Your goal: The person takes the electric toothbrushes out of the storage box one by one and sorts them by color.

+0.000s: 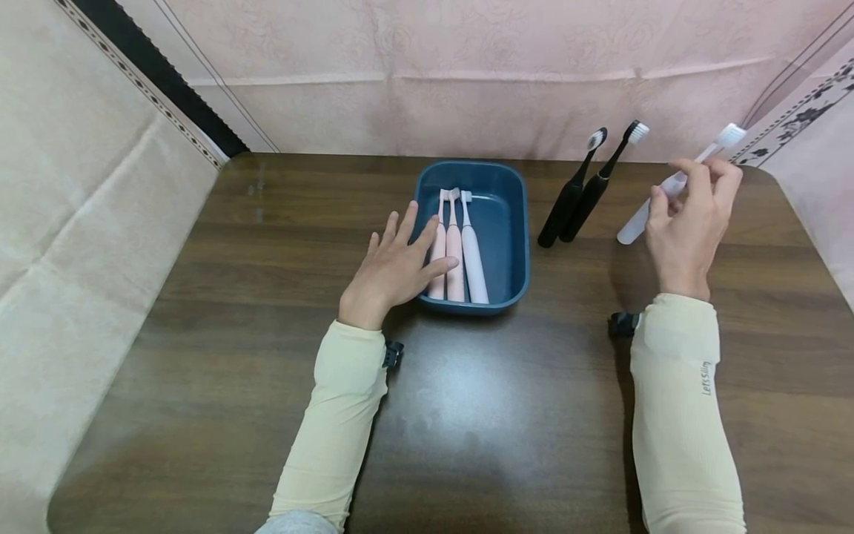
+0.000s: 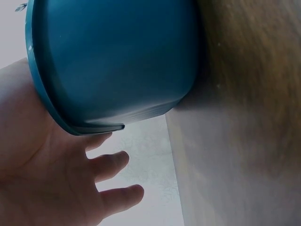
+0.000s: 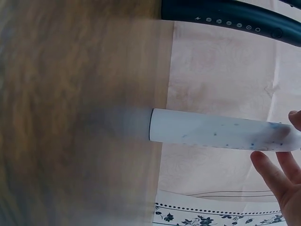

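My right hand (image 1: 694, 222) pinches a white electric toothbrush (image 1: 636, 221) near its upper handle. In the right wrist view the handle (image 3: 211, 129) stands with its base on or just at the table, blue specks showing on it. Left of it, two black electric toothbrushes (image 1: 563, 211) (image 1: 587, 208) stand upright side by side. My left hand (image 1: 390, 274) lies spread at the left rim of a blue plastic bin (image 1: 503, 245), thumb and a finger reaching over it. Inside the bin are two pink electric toothbrushes (image 1: 438, 256) (image 1: 455, 259) and a white one (image 1: 474, 263).
A brown wooden table (image 1: 233, 356) carries everything. Pale patterned cloth (image 1: 400, 111) hangs behind its far edge, with more cloth at the left and right sides.
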A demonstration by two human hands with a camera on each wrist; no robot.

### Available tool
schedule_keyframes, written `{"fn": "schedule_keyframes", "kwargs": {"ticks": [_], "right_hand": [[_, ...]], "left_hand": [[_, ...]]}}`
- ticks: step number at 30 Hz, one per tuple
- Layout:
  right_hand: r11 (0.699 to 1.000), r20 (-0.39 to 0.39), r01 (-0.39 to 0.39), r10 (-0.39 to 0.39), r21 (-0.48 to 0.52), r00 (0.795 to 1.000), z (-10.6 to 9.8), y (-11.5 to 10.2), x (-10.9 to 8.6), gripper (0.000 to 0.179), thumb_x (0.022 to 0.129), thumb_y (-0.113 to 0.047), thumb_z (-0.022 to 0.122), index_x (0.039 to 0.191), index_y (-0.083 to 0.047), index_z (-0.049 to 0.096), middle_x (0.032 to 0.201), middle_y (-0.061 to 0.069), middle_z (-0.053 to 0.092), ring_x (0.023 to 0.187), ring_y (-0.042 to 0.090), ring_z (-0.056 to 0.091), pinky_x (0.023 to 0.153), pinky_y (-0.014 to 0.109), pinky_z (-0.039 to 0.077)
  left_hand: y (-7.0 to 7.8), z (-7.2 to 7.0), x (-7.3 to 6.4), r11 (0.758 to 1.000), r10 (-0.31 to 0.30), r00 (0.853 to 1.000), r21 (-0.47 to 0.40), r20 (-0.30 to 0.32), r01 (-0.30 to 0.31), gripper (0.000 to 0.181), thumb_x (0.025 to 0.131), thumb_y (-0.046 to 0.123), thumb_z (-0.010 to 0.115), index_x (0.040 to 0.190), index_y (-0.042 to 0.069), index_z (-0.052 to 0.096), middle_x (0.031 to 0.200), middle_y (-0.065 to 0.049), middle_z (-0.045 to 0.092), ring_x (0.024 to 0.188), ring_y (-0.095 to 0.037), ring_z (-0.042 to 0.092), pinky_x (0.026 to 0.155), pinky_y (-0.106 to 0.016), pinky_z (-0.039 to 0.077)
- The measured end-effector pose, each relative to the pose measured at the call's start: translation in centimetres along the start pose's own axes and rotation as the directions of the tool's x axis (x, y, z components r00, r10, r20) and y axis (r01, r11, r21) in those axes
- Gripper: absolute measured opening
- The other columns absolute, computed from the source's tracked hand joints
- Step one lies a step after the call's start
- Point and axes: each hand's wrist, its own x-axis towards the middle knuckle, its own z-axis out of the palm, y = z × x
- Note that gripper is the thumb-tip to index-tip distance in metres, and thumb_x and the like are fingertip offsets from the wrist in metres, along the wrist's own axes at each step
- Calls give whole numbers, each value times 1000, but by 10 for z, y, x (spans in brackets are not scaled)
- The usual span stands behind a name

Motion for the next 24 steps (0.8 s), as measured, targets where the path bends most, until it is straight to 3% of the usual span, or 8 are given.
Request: {"fn": "schedule_keyframes", "kwargs": {"ticks": [13, 24], "right_hand": [[993, -33, -71, 74, 93, 997, -11, -14, 2, 37, 94, 2, 66, 130, -7, 66, 129, -13, 40, 119, 6, 51, 91, 23, 54], [992, -108, -74, 85, 104, 990, -28, -23, 3, 37, 93, -3, 68, 126, -21, 70, 127, -12, 41, 115, 6, 55, 84, 18, 53]], "left_hand": [[0, 0, 0, 1000, 2, 1000, 5, -2, -2, 79, 102, 63, 42, 165, 25, 14, 169, -6, -12, 154, -36, -9, 121, -59, 3], [0, -1, 0, 1000, 3, 1000, 5, 0, -3, 78, 102, 63, 41, 165, 25, 13, 169, -6, -13, 154, -36, -10, 121, -59, 2]]}}
